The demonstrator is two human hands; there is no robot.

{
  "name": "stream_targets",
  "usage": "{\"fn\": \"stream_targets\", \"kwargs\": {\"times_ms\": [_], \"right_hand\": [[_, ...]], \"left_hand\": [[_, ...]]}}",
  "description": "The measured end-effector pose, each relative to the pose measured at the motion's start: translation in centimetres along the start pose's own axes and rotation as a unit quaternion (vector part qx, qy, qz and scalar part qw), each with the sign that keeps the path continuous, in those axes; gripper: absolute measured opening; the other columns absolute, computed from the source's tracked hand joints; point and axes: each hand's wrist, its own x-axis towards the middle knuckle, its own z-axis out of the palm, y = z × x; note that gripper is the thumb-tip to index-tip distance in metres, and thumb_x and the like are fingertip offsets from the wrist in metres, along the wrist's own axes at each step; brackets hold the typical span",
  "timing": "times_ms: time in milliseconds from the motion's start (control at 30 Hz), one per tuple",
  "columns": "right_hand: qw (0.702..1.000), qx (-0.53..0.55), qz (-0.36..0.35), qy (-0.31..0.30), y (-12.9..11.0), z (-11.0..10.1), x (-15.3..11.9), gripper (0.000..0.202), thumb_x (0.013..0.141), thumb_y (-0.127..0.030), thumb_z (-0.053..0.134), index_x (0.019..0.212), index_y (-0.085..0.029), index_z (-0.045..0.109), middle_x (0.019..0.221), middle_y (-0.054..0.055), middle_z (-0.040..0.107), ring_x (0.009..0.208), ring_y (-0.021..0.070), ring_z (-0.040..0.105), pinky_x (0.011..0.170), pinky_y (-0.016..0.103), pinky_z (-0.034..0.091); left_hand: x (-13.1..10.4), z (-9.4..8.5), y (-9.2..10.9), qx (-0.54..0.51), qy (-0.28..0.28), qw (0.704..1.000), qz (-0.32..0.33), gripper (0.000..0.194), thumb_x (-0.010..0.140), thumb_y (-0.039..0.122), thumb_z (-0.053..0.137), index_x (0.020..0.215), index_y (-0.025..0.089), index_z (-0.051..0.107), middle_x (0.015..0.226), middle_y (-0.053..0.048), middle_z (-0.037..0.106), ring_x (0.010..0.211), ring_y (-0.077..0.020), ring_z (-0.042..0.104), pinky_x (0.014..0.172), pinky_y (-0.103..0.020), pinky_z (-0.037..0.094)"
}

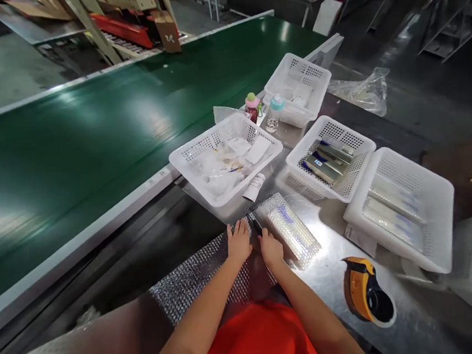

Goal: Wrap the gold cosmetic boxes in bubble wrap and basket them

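Note:
My left hand (239, 242) lies flat with its fingers spread on a sheet of bubble wrap (197, 275) at the front edge of the metal table. Just to its right, my right hand (271, 247) is closed round a black knife-like tool (255, 223), whose tip points away from me over the sheet's edge. Beyond my right hand, to the right, a bubble-wrapped package (292, 230) with blue print rests on the metal surface.
White baskets (231, 191) stand behind the hands and to the right, several with packets inside. Two small bottles (275, 112) stand between baskets. A yellow-black tape dispenser (366, 289) sits at right. A green conveyor belt (102, 134) runs along the left and back.

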Motion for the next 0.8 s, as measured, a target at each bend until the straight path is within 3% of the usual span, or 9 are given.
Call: {"fn": "stream_targets", "kwargs": {"times_ms": [100,200,267,400,467,533,600,700,800], "right_hand": [[1.0,-0.001,-0.006,-0.009,0.4,0.5,0.0,0.034,0.104,-0.032,0.03,0.129,-0.016,0.048,0.107,0.016,0.07,0.093,0.0253,0.073,0.071,0.031,0.054],[1.0,-0.004,0.0,-0.022,3.0,1.4,-2.4,0.033,0.104,-0.032,0.031,0.13,-0.019,0.048,0.108,0.015,0.07,0.095,0.0249,0.072,0.073,0.031,0.053],[0.999,-0.007,0.017,-0.037,6.5,2.6,-6.3,0.033,0.103,-0.031,0.033,0.129,-0.02,0.049,0.108,0.014,0.071,0.093,0.025,0.072,0.072,0.03,0.052],[0.995,-0.006,0.081,-0.066,16.0,6.6,-17.6,0.036,0.101,-0.03,0.03,0.124,-0.021,0.055,0.107,0.013,0.072,0.087,0.0264,0.073,0.067,0.031,0.051],[0.991,0.014,0.125,-0.041,19.8,8.3,-22.2,0.039,0.099,-0.031,0.031,0.128,-0.021,0.055,0.114,0.014,0.07,0.096,0.0285,0.072,0.071,0.033,0.052],[0.983,0.044,0.18,0.008,21.4,9.2,-24.2,0.046,0.099,-0.037,0.027,0.133,-0.018,0.052,0.122,0.017,0.067,0.102,0.0305,0.07,0.073,0.035,0.053],[0.967,0.076,0.233,0.071,21.0,9.2,-23.3,0.054,0.098,-0.035,0.024,0.139,-0.01,0.047,0.125,0.022,0.064,0.105,0.0318,0.068,0.075,0.037,0.053],[0.94,0.095,0.291,0.153,18.5,8.4,-18.8,0.058,0.091,-0.018,0.026,0.143,0.004,0.039,0.117,0.03,0.062,0.103,0.0338,0.067,0.083,0.041,0.05],[0.925,0.087,0.31,0.203,16.2,7.5,-14.4,0.06,0.087,-0.012,0.027,0.143,0.007,0.039,0.121,0.035,0.056,0.111,0.0392,0.061,0.092,0.051,0.045]], "left_hand": [[-0.1,0.1,-0.1,0.008,-0.002,1.0,-0.001,0.074,0.083,0.025,0.062,0.151,0.011,0.037,0.162,-0.018,0.028,0.15,-0.0316,0.026,0.122,-0.06,0.01],[-0.2,0.2,-0.2,0.017,-0.002,1.0,0.0,0.071,0.086,0.029,0.061,0.151,0.014,0.037,0.161,-0.017,0.028,0.149,-0.0321,0.027,0.121,-0.062,0.01],[-0.2,0.2,-0.2,0.019,-0.007,1.0,0.002,0.07,0.086,0.03,0.06,0.151,0.015,0.038,0.161,-0.017,0.029,0.149,-0.033,0.027,0.12,-0.063,0.011],[0.0,0.3,-0.1,0.026,-0.018,0.999,-0.006,0.071,0.087,0.032,0.061,0.151,0.013,0.038,0.162,-0.017,0.026,0.15,-0.0325,0.025,0.121,-0.061,0.012],[0.0,0.5,-0.1,0.027,-0.017,0.999,-0.009,0.07,0.087,0.032,0.06,0.151,0.013,0.038,0.163,-0.016,0.025,0.151,-0.0318,0.023,0.121,-0.061,0.014],[-0.5,0.8,-0.3,0.032,-0.007,0.999,-0.002,0.069,0.087,0.029,0.058,0.151,0.013,0.038,0.163,-0.015,0.026,0.15,-0.0317,0.024,0.12,-0.062,0.017],[-1.6,1.3,-1.0,0.05,0.014,0.998,0.026,0.067,0.086,0.023,0.057,0.151,0.014,0.039,0.163,-0.015,0.027,0.15,-0.032,0.025,0.12,-0.062,0.017],[-4.2,2.4,-3.0,0.081,0.039,0.994,0.069,0.063,0.085,0.015,0.053,0.147,0.015,0.045,0.161,-0.015,0.032,0.147,-0.0324,0.03,0.12,-0.062,0.015],[-6.3,3.4,-5.1,0.073,0.025,0.997,0.003,0.056,0.086,0.018,0.052,0.141,0.015,0.051,0.158,-0.017,0.038,0.142,-0.0345,0.039,0.115,-0.064,0.025]]}}
